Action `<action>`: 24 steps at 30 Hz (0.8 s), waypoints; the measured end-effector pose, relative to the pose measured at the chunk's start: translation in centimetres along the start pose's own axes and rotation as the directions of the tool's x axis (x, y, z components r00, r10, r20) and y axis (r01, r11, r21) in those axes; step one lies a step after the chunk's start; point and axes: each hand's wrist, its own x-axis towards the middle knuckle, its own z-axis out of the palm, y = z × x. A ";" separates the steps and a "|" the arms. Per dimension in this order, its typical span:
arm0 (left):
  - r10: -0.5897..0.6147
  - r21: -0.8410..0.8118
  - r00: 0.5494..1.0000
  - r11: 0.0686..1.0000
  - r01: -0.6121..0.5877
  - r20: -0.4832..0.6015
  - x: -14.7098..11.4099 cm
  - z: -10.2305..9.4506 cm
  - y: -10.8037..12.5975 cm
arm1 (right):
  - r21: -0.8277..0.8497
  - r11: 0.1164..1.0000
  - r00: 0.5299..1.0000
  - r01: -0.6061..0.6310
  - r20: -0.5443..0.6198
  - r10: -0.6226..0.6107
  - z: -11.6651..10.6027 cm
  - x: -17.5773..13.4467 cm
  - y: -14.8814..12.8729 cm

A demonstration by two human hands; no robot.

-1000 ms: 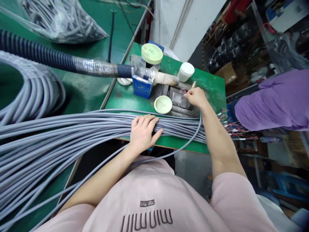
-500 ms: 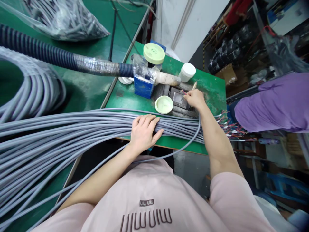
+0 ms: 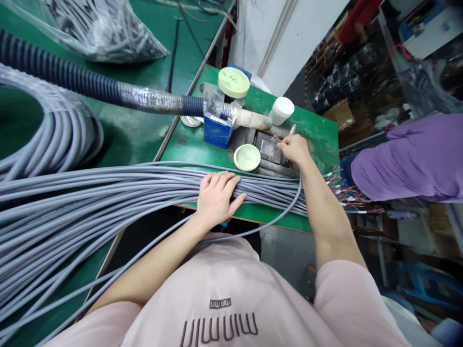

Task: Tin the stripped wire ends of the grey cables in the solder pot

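Observation:
My left hand (image 3: 217, 195) lies over a thick bundle of grey cables (image 3: 144, 185), its fingers laid across them and the thumb spread apart. My right hand (image 3: 295, 150) pinches the end of one grey cable (image 3: 282, 212), which loops down from the wrist toward my shirt. Thin wire ends (image 3: 278, 140) stick out of the fingers, over the shiny square surface of a dark metal pot (image 3: 269, 149). Whether their tips touch that surface I cannot tell. Just left of the pot sits a small pale-green dish (image 3: 247, 157).
A ribbed hose (image 3: 155, 102) ends above the pot beside a blue box (image 3: 217, 130). Behind are a white lidded jar (image 3: 281, 110) and a yellow-green lid (image 3: 233, 82). Coiled cable (image 3: 72, 125) lies left. Stripped cable ends (image 3: 350, 193) reach toward a person in purple (image 3: 405, 159).
Both hands stay nearly where they were; the right hand keeps the wire ends over the pot. The whole view has shifted very slightly.

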 end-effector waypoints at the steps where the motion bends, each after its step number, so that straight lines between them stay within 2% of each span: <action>1: 0.002 0.000 1.000 1.000 -0.002 -0.002 0.0 0.0 0.0 | 0.002 1.000 1.000 -0.003 0.000 0.003 0.0 0.0 0.0; 12: 0.019 0.015 0.999 1.000 -0.018 -0.026 0.1 0.0 0.0 | -0.022 0.999 0.999 -0.028 0.043 0.028 0.1 -0.2 -0.8; 17: 0.014 -0.001 1.000 1.000 -0.014 -0.026 0.0 0.1 -0.1 | 0.004 1.000 1.000 -0.011 0.019 0.011 0.3 0.2 -0.4; 21: 0.017 -0.005 0.999 1.000 -0.017 -0.029 0.1 0.2 -0.1 | 0.149 0.988 0.994 0.051 -0.106 -0.035 -1.1 -1.1 0.0; 24: 0.024 -0.012 0.999 1.000 -0.024 -0.043 0.1 0.1 -0.3 | 0.405 0.893 0.970 0.196 -0.215 -0.116 -2.9 -5.0 -0.1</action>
